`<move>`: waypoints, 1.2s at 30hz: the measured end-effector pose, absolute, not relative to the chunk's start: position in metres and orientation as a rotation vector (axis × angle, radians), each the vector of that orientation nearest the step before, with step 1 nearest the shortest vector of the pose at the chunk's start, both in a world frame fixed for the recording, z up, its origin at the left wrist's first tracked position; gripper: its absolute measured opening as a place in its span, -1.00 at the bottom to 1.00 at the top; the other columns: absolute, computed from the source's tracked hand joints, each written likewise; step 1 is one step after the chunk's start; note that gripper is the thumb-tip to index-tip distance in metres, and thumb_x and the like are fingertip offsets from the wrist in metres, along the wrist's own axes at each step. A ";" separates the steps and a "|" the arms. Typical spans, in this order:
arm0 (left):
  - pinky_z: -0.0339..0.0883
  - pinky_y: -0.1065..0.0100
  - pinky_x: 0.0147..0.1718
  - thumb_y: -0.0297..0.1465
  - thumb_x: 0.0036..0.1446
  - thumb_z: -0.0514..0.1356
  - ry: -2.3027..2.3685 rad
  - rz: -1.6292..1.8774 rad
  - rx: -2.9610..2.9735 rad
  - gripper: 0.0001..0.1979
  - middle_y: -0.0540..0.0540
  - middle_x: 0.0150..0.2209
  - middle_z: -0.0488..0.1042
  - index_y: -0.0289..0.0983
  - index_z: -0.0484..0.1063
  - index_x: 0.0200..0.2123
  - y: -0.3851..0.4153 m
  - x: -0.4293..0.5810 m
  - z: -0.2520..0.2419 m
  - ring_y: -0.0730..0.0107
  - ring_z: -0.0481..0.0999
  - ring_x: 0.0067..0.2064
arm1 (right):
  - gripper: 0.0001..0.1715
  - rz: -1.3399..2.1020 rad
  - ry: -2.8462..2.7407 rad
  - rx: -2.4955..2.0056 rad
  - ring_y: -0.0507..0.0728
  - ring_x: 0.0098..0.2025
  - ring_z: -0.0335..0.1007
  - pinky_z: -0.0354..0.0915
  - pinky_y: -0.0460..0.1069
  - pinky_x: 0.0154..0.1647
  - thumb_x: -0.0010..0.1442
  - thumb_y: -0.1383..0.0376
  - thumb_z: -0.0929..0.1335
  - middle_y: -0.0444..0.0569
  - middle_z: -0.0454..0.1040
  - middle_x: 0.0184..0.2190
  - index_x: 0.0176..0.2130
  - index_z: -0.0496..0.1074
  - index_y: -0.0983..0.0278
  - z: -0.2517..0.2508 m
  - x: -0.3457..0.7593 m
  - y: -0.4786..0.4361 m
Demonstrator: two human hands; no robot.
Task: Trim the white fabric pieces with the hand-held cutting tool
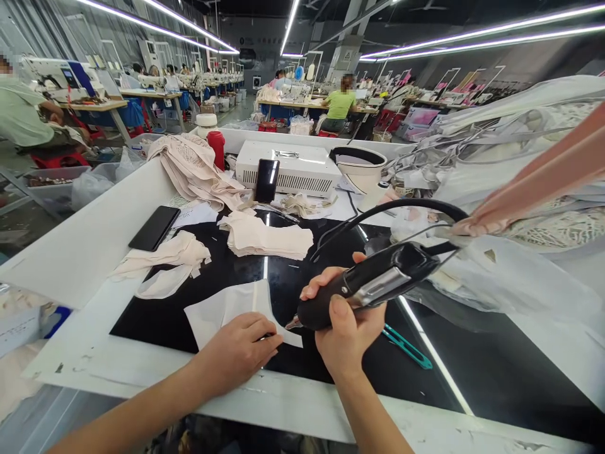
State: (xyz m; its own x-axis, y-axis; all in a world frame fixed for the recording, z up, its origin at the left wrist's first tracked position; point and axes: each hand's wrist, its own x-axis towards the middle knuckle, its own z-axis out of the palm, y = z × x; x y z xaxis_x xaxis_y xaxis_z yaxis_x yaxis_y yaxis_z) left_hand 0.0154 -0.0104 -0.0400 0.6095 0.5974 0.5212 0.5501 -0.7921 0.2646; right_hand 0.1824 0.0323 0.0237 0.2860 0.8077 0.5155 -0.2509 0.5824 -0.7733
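Note:
A thin white fabric piece [227,309] lies flat on the black glass-like work surface. My left hand [241,347] rests on its front part, fingers curled together and pinching near its right end. My right hand [347,315] is wrapped around a black corded hand tool [373,284] with a shiny metal lever. The tool's narrow tip points down-left, close to the fabric's right edge; whether it touches cannot be told. Its thick cable rises to the right, where a pink cloth strip [529,176] is tied around it. A teal cutter-like tool [406,347] lies right of my right hand.
Beige cut pieces [267,236] are stacked farther back, with more fabric pieces [165,261] at left. Two phones [154,228], a white vented box [288,165] and a round bin [359,170] stand behind. Lace fabric [534,145] piles up at right. People sit at sewing machines beyond.

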 end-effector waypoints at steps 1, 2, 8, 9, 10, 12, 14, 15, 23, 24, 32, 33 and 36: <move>0.59 0.21 -0.08 -0.49 0.45 0.09 0.979 0.939 2.745 -0.83 -0.16 -0.17 0.54 -0.33 0.47 -0.03 -0.010 0.016 -0.040 0.24 0.56 -0.10 | -0.50 0.778 -1.058 -0.631 0.03 -0.48 0.44 0.43 -0.01 -0.45 0.20 0.18 0.50 -0.19 0.49 -0.34 0.10 0.38 0.09 0.023 0.181 0.033; 0.59 0.21 -0.08 -0.50 0.45 0.09 0.976 0.942 2.744 -0.84 -0.16 -0.17 0.54 -0.33 0.47 -0.03 -0.011 0.016 -0.040 0.24 0.55 -0.11 | -0.48 0.781 -1.060 -0.632 0.03 -0.48 0.44 0.43 -0.01 -0.45 0.20 0.18 0.49 -0.19 0.49 -0.34 0.11 0.37 0.09 0.022 0.181 0.033; 0.58 0.21 -0.06 -0.51 0.43 0.11 0.973 0.952 2.750 -0.84 -0.16 -0.17 0.54 -0.34 0.46 -0.02 -0.010 0.017 -0.040 0.24 0.55 -0.10 | -0.47 0.785 -1.062 -0.662 0.03 -0.49 0.43 0.44 0.00 -0.45 0.20 0.19 0.48 -0.20 0.47 -0.36 0.12 0.34 0.07 0.020 0.180 0.033; 0.58 0.21 -0.07 -0.52 0.43 0.11 0.976 0.956 2.747 -0.85 -0.16 -0.17 0.53 -0.34 0.46 -0.03 -0.010 0.017 -0.040 0.24 0.55 -0.10 | -0.48 0.791 -1.068 -0.664 0.03 -0.49 0.43 0.44 0.01 -0.44 0.20 0.20 0.48 -0.20 0.47 -0.35 0.12 0.35 0.07 0.021 0.181 0.033; 0.58 0.22 -0.07 -0.52 0.42 0.12 0.977 0.960 2.743 -0.85 -0.16 -0.17 0.53 -0.34 0.47 -0.03 -0.010 0.018 -0.040 0.24 0.55 -0.11 | -0.49 0.797 -1.073 -0.662 0.03 -0.49 0.43 0.44 0.00 -0.44 0.21 0.21 0.48 -0.20 0.47 -0.35 0.12 0.36 0.06 0.022 0.181 0.033; 0.58 0.21 -0.09 -0.53 0.42 0.12 0.981 0.959 2.739 -0.85 -0.15 -0.17 0.53 -0.34 0.47 -0.04 -0.011 0.018 -0.040 0.23 0.55 -0.11 | -0.49 0.805 -1.068 -0.650 0.03 -0.49 0.43 0.44 0.00 -0.45 0.21 0.21 0.48 -0.20 0.47 -0.35 0.12 0.37 0.05 0.024 0.184 0.032; 0.59 0.21 -0.10 -0.53 0.42 0.12 0.990 0.944 2.744 -0.86 -0.15 -0.18 0.53 -0.34 0.47 -0.05 -0.011 0.018 -0.039 0.22 0.55 -0.12 | -0.48 0.790 -1.046 -0.642 0.03 -0.49 0.43 0.44 -0.01 -0.47 0.20 0.20 0.49 -0.21 0.46 -0.36 0.13 0.39 0.05 0.027 0.188 0.030; 0.59 0.21 -0.10 -0.52 0.42 0.12 0.993 0.935 2.750 -0.86 -0.15 -0.18 0.53 -0.34 0.47 -0.05 -0.011 0.018 -0.039 0.22 0.55 -0.12 | -0.48 0.774 -1.035 -0.644 0.03 -0.50 0.43 0.44 -0.01 -0.47 0.20 0.19 0.49 -0.21 0.46 -0.36 0.13 0.39 0.05 0.028 0.190 0.029; 0.60 0.21 -0.08 -0.51 0.45 0.09 1.003 0.934 2.773 -0.83 -0.16 -0.16 0.54 -0.34 0.47 -0.02 -0.012 0.016 -0.039 0.23 0.57 -0.10 | -0.45 0.735 -1.049 -0.661 0.04 -0.50 0.43 0.45 0.00 -0.49 0.18 0.14 0.51 -0.19 0.46 -0.36 0.13 0.38 0.07 0.023 0.196 0.025; 0.60 0.21 -0.08 -0.51 0.45 0.08 1.002 0.941 2.772 -0.83 -0.16 -0.17 0.54 -0.34 0.47 -0.03 -0.012 0.016 -0.040 0.22 0.57 -0.10 | -0.46 0.735 -1.053 -0.667 0.04 -0.49 0.44 0.45 0.00 -0.48 0.19 0.15 0.50 -0.19 0.46 -0.36 0.13 0.38 0.06 0.023 0.196 0.025; 0.58 0.24 -0.06 -0.50 0.48 0.05 0.976 0.982 2.727 -0.81 -0.15 -0.18 0.56 -0.34 0.47 -0.08 -0.013 0.016 -0.037 0.26 0.57 -0.11 | -0.45 0.765 -1.037 -0.643 0.03 -0.49 0.43 0.44 -0.01 -0.47 0.20 0.14 0.50 -0.20 0.46 -0.36 0.14 0.38 0.06 0.026 0.193 0.023; 0.58 0.24 -0.06 -0.50 0.48 0.05 0.976 0.982 2.724 -0.81 -0.15 -0.18 0.56 -0.34 0.47 -0.08 -0.012 0.016 -0.037 0.26 0.57 -0.11 | -0.44 0.766 -1.036 -0.631 0.03 -0.49 0.44 0.44 -0.02 -0.47 0.20 0.13 0.51 -0.20 0.47 -0.35 0.15 0.38 0.06 0.026 0.192 0.022; 0.58 0.24 -0.06 -0.49 0.48 0.05 0.981 0.972 2.717 -0.81 -0.15 -0.18 0.56 -0.33 0.48 -0.08 -0.012 0.016 -0.037 0.26 0.57 -0.10 | -0.42 0.783 -1.057 -0.621 0.04 -0.48 0.44 0.45 -0.02 -0.48 0.20 0.11 0.50 -0.17 0.47 -0.34 0.16 0.36 0.07 0.023 0.187 0.019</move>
State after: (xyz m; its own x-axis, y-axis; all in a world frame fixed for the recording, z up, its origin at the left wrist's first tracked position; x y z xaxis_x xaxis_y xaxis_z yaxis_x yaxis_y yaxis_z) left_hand 0.0157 -0.0123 -0.0369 0.5900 0.6027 0.5373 0.5428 -0.7887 0.2887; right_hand 0.1868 0.0190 0.0229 0.2775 0.8088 0.5186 -0.2606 0.5829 -0.7696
